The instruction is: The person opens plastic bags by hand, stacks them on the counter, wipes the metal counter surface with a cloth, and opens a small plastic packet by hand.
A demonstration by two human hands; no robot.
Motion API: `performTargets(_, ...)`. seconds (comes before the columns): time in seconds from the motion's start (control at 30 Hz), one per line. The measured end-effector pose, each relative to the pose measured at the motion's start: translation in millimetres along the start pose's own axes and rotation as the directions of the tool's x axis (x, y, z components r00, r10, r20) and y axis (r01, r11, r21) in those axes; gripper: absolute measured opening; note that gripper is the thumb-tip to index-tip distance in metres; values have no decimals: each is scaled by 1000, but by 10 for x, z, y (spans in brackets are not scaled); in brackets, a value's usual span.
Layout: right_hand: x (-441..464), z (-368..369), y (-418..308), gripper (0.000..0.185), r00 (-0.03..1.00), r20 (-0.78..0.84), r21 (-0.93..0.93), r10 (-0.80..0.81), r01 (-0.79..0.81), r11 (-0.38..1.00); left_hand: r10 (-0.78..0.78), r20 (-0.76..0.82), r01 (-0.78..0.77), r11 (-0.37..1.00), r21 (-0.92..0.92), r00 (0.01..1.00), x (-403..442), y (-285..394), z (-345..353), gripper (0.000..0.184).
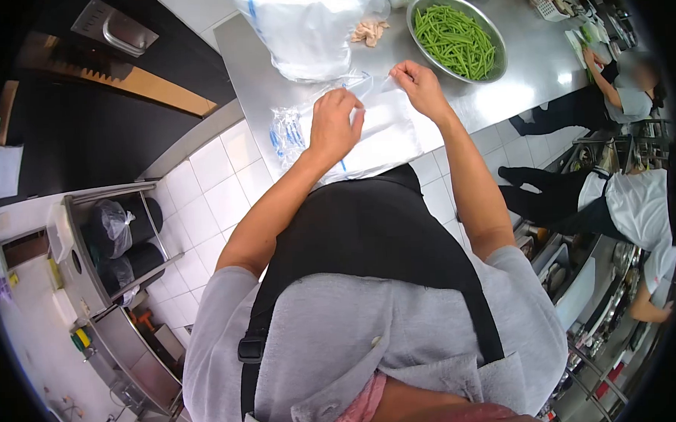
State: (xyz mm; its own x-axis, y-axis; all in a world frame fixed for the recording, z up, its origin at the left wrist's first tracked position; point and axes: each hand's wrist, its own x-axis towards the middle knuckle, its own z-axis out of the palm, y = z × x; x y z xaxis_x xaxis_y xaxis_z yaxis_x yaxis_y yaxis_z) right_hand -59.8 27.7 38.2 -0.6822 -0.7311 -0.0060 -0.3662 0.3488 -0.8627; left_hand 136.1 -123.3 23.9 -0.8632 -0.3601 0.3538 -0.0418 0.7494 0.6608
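Observation:
Clear plastic bags (383,131) lie flat at the near edge of the steel table, just in front of my apron. My right hand (417,85) pinches the upper right edge of a bag between thumb and fingertips. Over the left part of the same bags is my left hand (336,122), its fingers bent and the thumb apart from them. Crumpled clear wrapping with blue print (284,131) sits left of it. Beyond my hands stands a large filled plastic bag (306,37). A steel bowl (502,47) of green beans (455,43) is at the right.
Light brown crumpled pieces (370,33) lie between the large bag and the bowl. The steel table (527,93) runs off to the right, where a person (624,89) handles greens. Another person (628,201) stands nearer. Bins (134,225) are on the left.

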Motion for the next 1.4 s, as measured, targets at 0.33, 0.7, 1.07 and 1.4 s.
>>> performTargets(0.33, 188, -340, -581, 20, 967, -54, -52, -248, 245, 968, -59, -72, 54, 996, -76, 996, 751, 144, -608, 12)
performTargets(0.7, 932, -700, -930, 14, 937, -249, 177, -245, 293, 940, -33, -151, 35, 999, 10, 988, 1369, 214, -1332, 18)
performTargets(1.07, 741, -965, -1552, 25, 855, -220, 528, -469, 509, 680, -25, -116, -21, 928, -371, 993, 1414, 290, -1692, 25)
performTargets(1.4, 211, -813, -1485, 20, 971, 106, 829, -213, 32, 558, 20, -177, -115, 827, -550, 984, 1087, 380, -1827, 37)
